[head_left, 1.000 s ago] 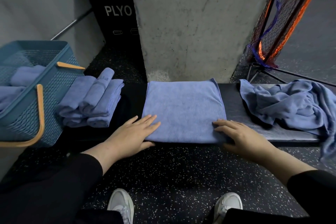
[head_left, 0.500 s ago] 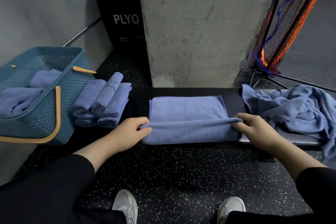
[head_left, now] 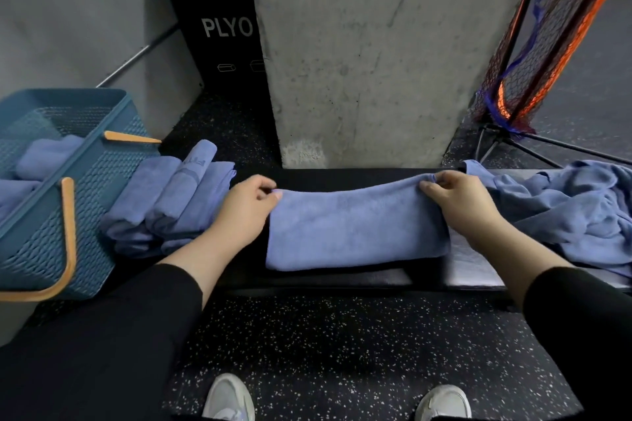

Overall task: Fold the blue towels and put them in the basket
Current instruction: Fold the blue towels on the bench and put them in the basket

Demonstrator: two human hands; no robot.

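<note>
The towel [head_left: 355,229] lies folded across the black bench [head_left: 307,278], a soft, napped blue rectangle whose far edge is lifted off the surface while its near folded edge rests flat, close to the bench's front lip. The left hand [head_left: 244,207] pinches the far left corner between thumb and curled fingers; the right hand [head_left: 460,198] pinches the far right corner the same way, so the raised edge sags slightly between them. Behind that edge a strip of bare black bench runs up to the rough concrete pillar [head_left: 376,55], leaving little room beyond. To the left, just beside the left hand, sits a stack [head_left: 171,205] of rolled and folded towels, touching the teal basket [head_left: 51,225], a perforated plastic box with tan curved handles and folded towels already inside. To the right, close by the right wrist, a crumpled pile [head_left: 564,215] of unfolded towels spreads over a grey pad and runs out of view. The bench's front edge drops to speckled black rubber floor [head_left: 342,352], open down to two pale shoes [head_left: 229,398]. A black box lettered PLYO [head_left: 222,27] stands behind the pillar's left side.
</note>
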